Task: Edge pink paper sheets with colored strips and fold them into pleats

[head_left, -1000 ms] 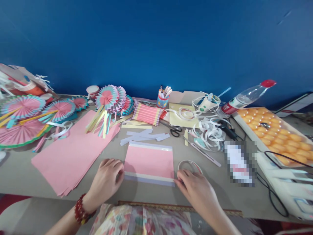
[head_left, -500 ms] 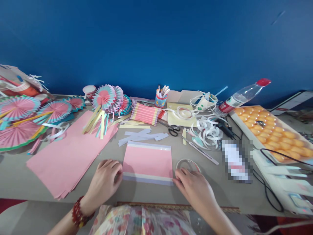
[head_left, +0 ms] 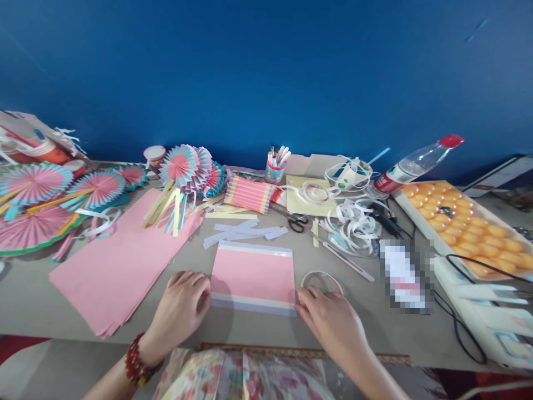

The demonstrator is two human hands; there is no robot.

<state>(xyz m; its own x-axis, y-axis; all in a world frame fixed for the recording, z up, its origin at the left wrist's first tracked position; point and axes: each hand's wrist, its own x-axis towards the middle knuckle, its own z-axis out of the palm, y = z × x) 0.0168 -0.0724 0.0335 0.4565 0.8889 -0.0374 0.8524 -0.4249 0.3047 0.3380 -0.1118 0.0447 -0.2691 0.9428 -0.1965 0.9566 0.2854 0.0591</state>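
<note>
pink sheet (head_left: pixel 252 276) lies flat between left hand (head_left: pixel 183 300) and right hand (head_left: pixel 332 314), fingers curled; whether they pinch it, i cannot tell.

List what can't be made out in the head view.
All head view:
- Left hand: curled fingertips hidden by the hand itself; contact with the pink panel unclear.
- White ring: near part hidden by the right hand.
- Pink paper stack: lower sheets covered by the top one.
- Green-edged fan: cut off by the left edge.
- Pixelated patch: contents masked.
- Bottle label: print too small, blurred.
</note>
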